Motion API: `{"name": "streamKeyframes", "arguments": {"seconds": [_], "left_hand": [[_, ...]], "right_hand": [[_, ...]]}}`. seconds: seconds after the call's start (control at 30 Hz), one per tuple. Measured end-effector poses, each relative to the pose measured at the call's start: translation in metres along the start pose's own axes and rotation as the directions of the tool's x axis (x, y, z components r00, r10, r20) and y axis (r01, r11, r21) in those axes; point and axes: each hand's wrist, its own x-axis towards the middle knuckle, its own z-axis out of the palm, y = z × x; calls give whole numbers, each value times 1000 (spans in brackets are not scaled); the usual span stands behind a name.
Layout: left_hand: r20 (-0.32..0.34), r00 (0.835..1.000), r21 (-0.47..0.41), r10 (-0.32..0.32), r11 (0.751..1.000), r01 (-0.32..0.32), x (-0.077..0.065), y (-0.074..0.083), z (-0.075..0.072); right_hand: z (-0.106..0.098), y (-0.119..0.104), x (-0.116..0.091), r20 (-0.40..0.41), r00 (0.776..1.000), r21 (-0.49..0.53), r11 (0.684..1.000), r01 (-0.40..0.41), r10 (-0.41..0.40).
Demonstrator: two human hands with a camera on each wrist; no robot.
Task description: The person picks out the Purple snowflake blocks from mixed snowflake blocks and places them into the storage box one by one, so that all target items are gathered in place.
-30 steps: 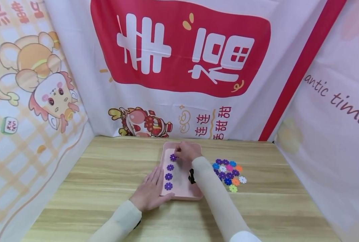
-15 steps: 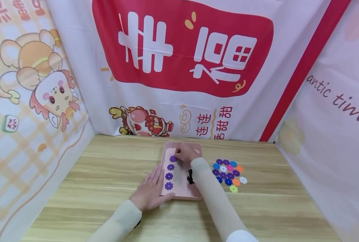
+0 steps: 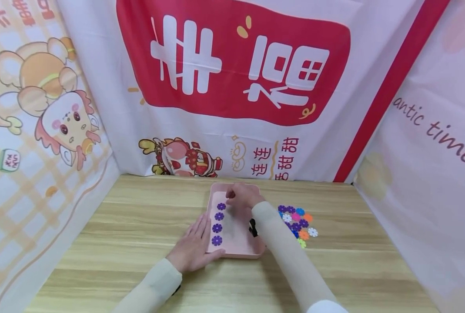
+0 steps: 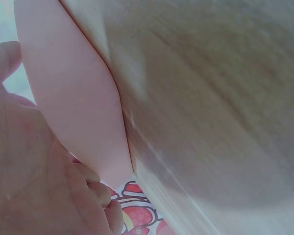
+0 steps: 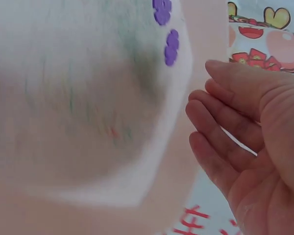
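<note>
A shallow pink tray [image 3: 238, 239] lies on the table, its outer wall [image 4: 73, 83] filling part of the left wrist view. Several purple snowflake discs form a column along its left side; the farthest disc [image 3: 221, 206] lies just left of my right hand [image 3: 243, 195]. That hand is over the tray's far end, fingers loosely bent. In the right wrist view the thumb stands apart from the fingers, with nothing between them, and a purple disc [image 5: 171, 47] shows beyond. My left hand [image 3: 193, 248] rests against the tray's near-left edge, fingers extended along it.
A pile of snowflake discs [image 3: 296, 216] in purple, blue, white, pink, orange and yellow-green lies right of the tray, partly behind the right sleeve [image 3: 291, 256]. Printed cloth [image 3: 232, 61] hangs behind the wooden table [image 3: 146, 217] and along both sides.
My right hand was touching the farthest purple disc; it has let go and drawn slightly right, leaving that disc flat in the column. The left hand stays in place.
</note>
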Motion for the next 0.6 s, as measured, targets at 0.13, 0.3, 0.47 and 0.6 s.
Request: {"name": "streamKeyframes", "arguments": {"seconds": [0.13,0.3,0.47,0.6], "left_hand": [[0,1000,3,0,1000,0,0,0,0],[2,1000,-3,-5,1000,5,-1,1,-1],[2,1000,-12,-9,1000,9,-1,1,-2],[4,1000,-5,-4,1000,4,-1,2,-1]], "right_hand": [[-20,2,-13,27,994,-46,993,108,-106],[-45,11,-28,31,983,-116,976,184,-181],[-63,33,-43,49,986,-156,974,163,-158],[-75,58,-56,32,989,-192,971,145,-141]]}}
